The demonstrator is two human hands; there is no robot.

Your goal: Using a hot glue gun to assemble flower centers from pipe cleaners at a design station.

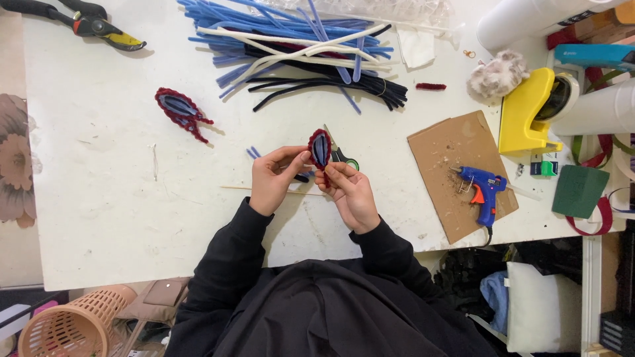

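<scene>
Two leaf shapes of dark red and blue chenille stem are showing as I scan across: a finished one (182, 112) is lying alone on the white tabletop (99, 198), well left of the hands, and the other (320, 149) is standing upright between them. My left hand (274, 178) is pinching its left edge with thumb and forefinger, while my right hand (349, 192) is gripping its lower stem. Its long axis is running away from me, both hands equally near, and green-handled scissors (344, 157) are lying just behind.

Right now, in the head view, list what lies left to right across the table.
Pruning shears → finished red and blue petal → petal held in both hands → cardboard sheet → blue glue gun → yellow tape dispenser → green foam block
</scene>
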